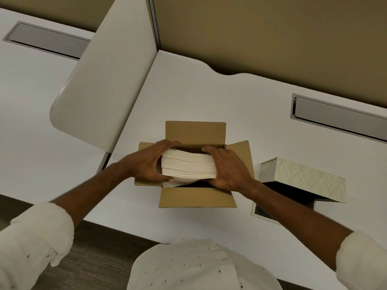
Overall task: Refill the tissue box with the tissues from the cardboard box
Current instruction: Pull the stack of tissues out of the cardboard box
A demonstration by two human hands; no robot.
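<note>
Both bare forearms reach forward from rolled-up white sleeves, converging toward the middle. The left hand (146,164) clamps one end of a thick white stack of folded paper tissues (188,165), thumb underneath and fingers spread over the top edge. The right hand (227,169) grips the opposite end, fingers curled over the far side, wrist slightly bent.

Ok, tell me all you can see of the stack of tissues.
The stack of tissues is a thick block of off-white folded sheets, its layered edges showing. It sits tilted in the mouth of the open cardboard box, partly lifted out. The left hand and right hand grip its two ends.
</note>
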